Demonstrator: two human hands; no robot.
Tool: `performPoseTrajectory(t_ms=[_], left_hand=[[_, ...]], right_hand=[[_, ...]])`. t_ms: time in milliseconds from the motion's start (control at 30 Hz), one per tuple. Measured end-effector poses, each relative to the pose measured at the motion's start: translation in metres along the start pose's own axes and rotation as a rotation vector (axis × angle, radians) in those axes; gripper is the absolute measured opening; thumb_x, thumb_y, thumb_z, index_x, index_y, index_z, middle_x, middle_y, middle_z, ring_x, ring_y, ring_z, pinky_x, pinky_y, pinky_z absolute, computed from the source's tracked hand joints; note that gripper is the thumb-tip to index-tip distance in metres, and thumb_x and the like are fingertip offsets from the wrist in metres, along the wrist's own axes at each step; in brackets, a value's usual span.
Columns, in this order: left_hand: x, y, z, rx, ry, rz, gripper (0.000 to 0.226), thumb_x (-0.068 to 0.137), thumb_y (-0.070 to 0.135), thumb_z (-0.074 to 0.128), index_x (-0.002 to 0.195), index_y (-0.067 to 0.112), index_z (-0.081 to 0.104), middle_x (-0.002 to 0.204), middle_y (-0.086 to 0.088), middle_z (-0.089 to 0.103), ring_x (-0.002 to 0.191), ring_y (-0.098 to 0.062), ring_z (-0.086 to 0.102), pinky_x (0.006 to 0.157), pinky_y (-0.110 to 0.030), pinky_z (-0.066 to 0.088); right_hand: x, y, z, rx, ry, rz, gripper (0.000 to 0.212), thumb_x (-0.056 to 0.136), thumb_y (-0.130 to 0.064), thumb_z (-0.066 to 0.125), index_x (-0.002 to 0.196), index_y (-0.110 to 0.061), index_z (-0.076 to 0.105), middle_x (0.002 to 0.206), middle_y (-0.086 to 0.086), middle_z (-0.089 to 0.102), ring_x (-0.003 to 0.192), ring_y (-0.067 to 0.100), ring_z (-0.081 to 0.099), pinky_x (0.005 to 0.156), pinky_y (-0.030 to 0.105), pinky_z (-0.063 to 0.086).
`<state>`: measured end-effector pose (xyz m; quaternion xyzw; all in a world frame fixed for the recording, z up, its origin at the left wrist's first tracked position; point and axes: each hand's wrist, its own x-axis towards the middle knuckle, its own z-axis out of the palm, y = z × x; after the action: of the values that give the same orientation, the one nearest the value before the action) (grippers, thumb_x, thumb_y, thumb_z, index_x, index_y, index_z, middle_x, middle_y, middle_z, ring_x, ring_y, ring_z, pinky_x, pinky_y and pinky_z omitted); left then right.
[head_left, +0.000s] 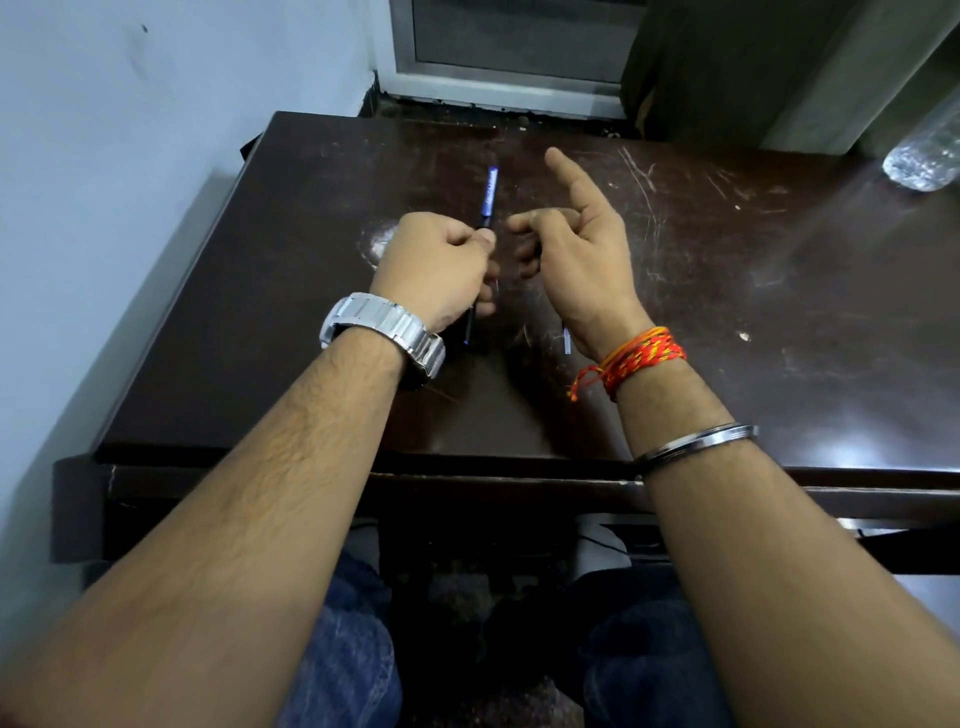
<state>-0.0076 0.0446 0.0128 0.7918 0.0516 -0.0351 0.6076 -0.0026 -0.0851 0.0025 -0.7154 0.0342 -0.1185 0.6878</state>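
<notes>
A slim pen (489, 191) with a blue and white upper part sticks out beyond my left hand (436, 270), which grips its dark shaft in a fist. The dark lower end shows below that hand, near my wristwatch. My right hand (576, 244) hovers just to the right, index finger pointing up and away, thumb and other fingers curled together. I see nothing between them, though their inner side is hidden. A small pale pen piece (566, 340) lies on the dark brown desk (260, 312) by my right wrist.
A plastic water bottle (922, 161) lies at the desk's far right. A white wall runs along the left, and a window frame (509, 67) stands behind the desk. My knees in blue jeans are under the front edge.
</notes>
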Motion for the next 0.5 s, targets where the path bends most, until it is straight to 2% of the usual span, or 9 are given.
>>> performPoseTrajectory(t_ms=[67, 167, 267, 333, 500], left_hand=[[0.004, -0.003, -0.011, 0.067, 0.101, -0.024, 0.023, 0.090, 0.025, 0.067, 0.072, 0.014, 0.074, 0.060, 0.000, 0.067, 0.049, -0.015, 0.069, 0.055, -0.035, 0.063], [0.010, -0.010, -0.030, 0.259, 0.181, -0.069, 0.017, 0.084, 0.030, 0.073, 0.081, 0.013, 0.076, 0.072, -0.006, 0.073, 0.055, -0.020, 0.071, 0.060, -0.033, 0.061], [0.013, -0.012, -0.039, 0.499, 0.249, -0.073, 0.030, 0.077, 0.035, 0.079, 0.086, 0.007, 0.075, 0.085, -0.008, 0.074, 0.069, -0.022, 0.063, 0.057, -0.028, 0.045], [0.014, -0.011, -0.040, 0.530, 0.283, -0.086, 0.031, 0.075, 0.035, 0.081, 0.088, 0.008, 0.074, 0.088, -0.007, 0.072, 0.068, -0.021, 0.059, 0.050, -0.024, 0.037], [0.016, -0.014, -0.038, 0.603, 0.309, -0.082, 0.030, 0.077, 0.033, 0.078, 0.079, 0.004, 0.069, 0.070, -0.006, 0.061, 0.051, -0.011, 0.046, 0.040, -0.022, 0.028]], right_hand=[[0.001, 0.001, -0.003, -0.041, 0.082, 0.029, 0.050, 0.088, -0.005, 0.048, 0.136, -0.021, 0.052, 0.075, -0.002, 0.070, 0.057, 0.005, 0.058, 0.056, 0.026, 0.051], [0.002, 0.004, -0.006, -0.111, 0.135, 0.067, 0.028, 0.084, -0.014, 0.050, 0.107, -0.023, 0.064, 0.072, -0.004, 0.070, 0.057, 0.006, 0.060, 0.061, 0.031, 0.052], [0.000, 0.004, -0.005, -0.219, 0.147, 0.072, 0.019, 0.077, -0.022, 0.049, 0.086, -0.031, 0.063, 0.071, -0.004, 0.072, 0.070, 0.013, 0.065, 0.074, 0.044, 0.059], [0.000, 0.003, -0.005, -0.251, 0.161, 0.083, 0.018, 0.074, -0.023, 0.049, 0.081, -0.029, 0.065, 0.071, -0.004, 0.072, 0.072, 0.015, 0.066, 0.076, 0.044, 0.060], [-0.005, -0.001, -0.009, -0.375, 0.207, 0.092, 0.018, 0.076, -0.020, 0.053, 0.067, -0.024, 0.068, 0.071, -0.001, 0.073, 0.070, 0.018, 0.069, 0.069, 0.043, 0.062]])
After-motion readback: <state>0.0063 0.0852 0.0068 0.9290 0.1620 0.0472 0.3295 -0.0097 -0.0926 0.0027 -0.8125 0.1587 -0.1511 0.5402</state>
